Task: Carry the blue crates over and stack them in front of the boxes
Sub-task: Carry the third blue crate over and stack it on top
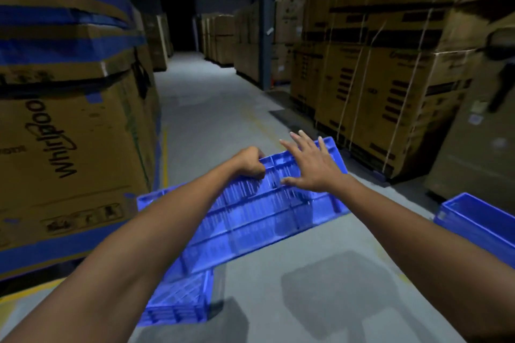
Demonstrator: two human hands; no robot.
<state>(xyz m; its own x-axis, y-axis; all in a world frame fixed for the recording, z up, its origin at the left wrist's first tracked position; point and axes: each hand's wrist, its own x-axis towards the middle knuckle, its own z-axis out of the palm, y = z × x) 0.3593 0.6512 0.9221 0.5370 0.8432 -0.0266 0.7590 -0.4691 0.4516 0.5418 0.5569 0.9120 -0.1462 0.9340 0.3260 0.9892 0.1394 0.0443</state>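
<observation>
Our two forearms (139,245) reach forward from the bottom of the view to the tilted blue crate (250,220). It is in the middle of the aisle, over a second blue crate (178,301) that lies on the concrete floor (320,287); we cannot tell if the two touch. Our left hand (249,164) has its fingers curled over the far left edge of the tilted crate and grips it. Our right hand (309,167) is flat, with fingers straight and spread; it lies on the ribbed wall and grips nothing.

To do this step well, we think the right hand should also take the rim before we lift, so that the crate does not swing or slip from one hand.

A third blue crate (473,220) stands on the floor at the right, near our right arm, and we could hit it when turning. The large Whirlpool box (69,153) is close on the left, and strapped cardboard boxes (390,86) fill the right side, so the aisle is narrow.
</observation>
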